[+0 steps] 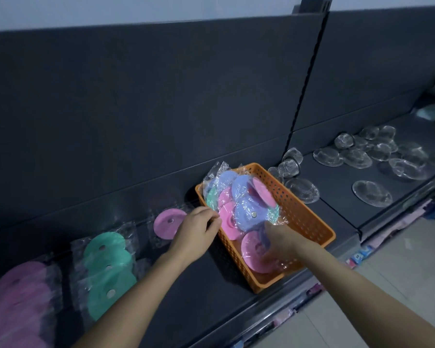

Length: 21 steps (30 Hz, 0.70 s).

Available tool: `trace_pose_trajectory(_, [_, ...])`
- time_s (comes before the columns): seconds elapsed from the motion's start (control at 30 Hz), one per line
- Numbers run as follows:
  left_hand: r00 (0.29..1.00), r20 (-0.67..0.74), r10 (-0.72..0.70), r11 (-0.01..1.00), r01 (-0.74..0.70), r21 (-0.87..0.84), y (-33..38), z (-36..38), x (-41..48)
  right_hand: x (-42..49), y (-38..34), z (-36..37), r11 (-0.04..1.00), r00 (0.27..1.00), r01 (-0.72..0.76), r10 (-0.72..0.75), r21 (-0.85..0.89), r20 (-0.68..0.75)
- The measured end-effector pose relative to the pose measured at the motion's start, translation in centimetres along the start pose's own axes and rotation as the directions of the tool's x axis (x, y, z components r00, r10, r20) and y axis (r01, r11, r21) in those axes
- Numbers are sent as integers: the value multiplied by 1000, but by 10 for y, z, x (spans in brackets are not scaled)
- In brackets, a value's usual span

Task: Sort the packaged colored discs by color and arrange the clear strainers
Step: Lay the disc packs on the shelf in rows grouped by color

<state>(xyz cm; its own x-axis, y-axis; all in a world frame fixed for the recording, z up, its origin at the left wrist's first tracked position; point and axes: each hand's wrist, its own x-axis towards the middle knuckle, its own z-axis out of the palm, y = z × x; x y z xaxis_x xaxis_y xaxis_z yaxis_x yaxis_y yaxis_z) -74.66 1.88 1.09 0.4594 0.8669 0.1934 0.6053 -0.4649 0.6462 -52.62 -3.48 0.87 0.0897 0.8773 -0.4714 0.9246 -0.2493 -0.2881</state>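
Note:
An orange perforated basket [309, 222] on the dark shelf holds several bagged discs in blue, pink and green. My left hand [199, 228] reaches over the basket's left rim and pinches the wrapper of a pink disc [227, 218]. My right hand [280, 241] is inside the basket, fingers curled on the plastic of a blue disc [250, 213] above another pink disc [253, 254]. On the shelf to the left lie one pink disc [167, 223], a row of green discs [106, 270] and a pink pile [20, 305]. Clear strainers [357, 158] lie scattered to the right.
The shelf has a dark back panel [161, 109] and a front lip [274, 305] close to the basket's near corner. A vertical slotted upright [304, 96] splits the two shelf bays. Lower shelves with coloured goods and a tiled floor [399, 259] lie to the right.

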Motion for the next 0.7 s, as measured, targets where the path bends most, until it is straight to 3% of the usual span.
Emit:
trace_pose_trajectory(0.23, [1000, 15, 15, 998, -16, 68, 17, 6, 9, -6, 6, -10, 985, 974, 154, -164, -72, -159])
trace_pose_trajectory(0.33, [994, 111, 22, 997, -30, 67, 24, 10, 15, -12, 5, -22, 965, 939, 247, -214, 91, -270])
trace_pose_trajectory(0.47, [974, 223, 44, 996, -58, 60, 33, 16, 19, -21, -9, -36, 857, 880, 438, -348, 271, -323])
trace_pose_trajectory(0.57, [997, 79, -23, 1000, 24, -15, 34, 16, 20, -17, -15, -39, 803, 836, 499, -347, 325, -424])
trace_pose_trajectory(0.7, [974, -99, -203, 956, 175, -235, 22, 8, 17, 2, -8, -44, 850, 764, 429, -160, 305, -625])
